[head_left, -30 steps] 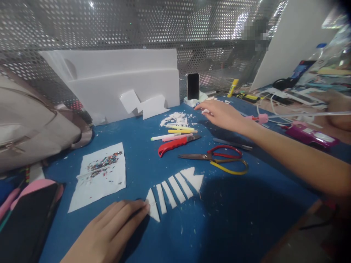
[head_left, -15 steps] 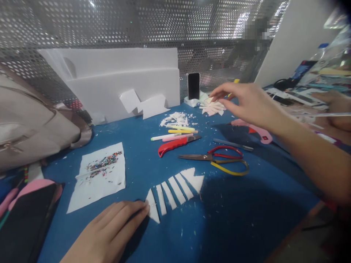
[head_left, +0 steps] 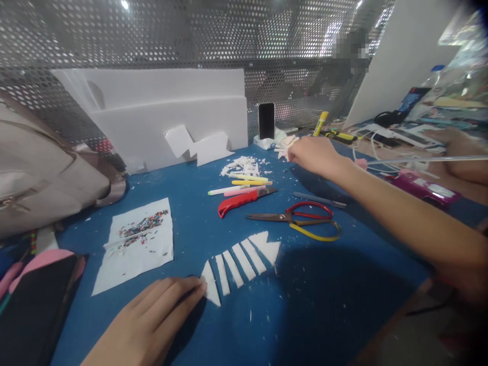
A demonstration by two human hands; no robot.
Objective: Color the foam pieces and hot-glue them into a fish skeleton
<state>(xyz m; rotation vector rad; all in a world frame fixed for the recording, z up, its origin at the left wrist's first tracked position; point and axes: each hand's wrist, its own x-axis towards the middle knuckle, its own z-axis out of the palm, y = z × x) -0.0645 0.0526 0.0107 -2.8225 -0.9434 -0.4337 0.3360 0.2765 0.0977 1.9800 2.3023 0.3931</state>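
Observation:
My left hand point(head_left: 152, 317) lies low on the blue table with its fingers together. Thumb and fingertips press the tip of a triangular white foam piece point(head_left: 210, 285). Slanted white foam strips point(head_left: 233, 269) and a notched end piece point(head_left: 267, 246) continue the row, forming a fish-skeleton shape. Far back, my right hand point(head_left: 312, 153) is curled down over a small pile of white foam strips point(head_left: 282, 152); its fingertips are partly hidden. Between the hands are scissors point(head_left: 285, 217) with red and yellow handles and a red-handled knife point(head_left: 240, 202).
Markers point(head_left: 249, 182) and foam scraps point(head_left: 242, 165) lie mid-table. A paper sheet point(head_left: 152, 254) bears colourful bits. White boards point(head_left: 213, 114) lean behind, beside an upright phone point(head_left: 266, 121). A bag point(head_left: 49, 168) and black phone point(head_left: 36, 305) are left; another person's hand point(head_left: 467, 147) is right.
My right hand has moved left and down onto the foam strips, its fingers closing. My forearm now covers most of the pink cutter. My left hand stays at the triangular piece.

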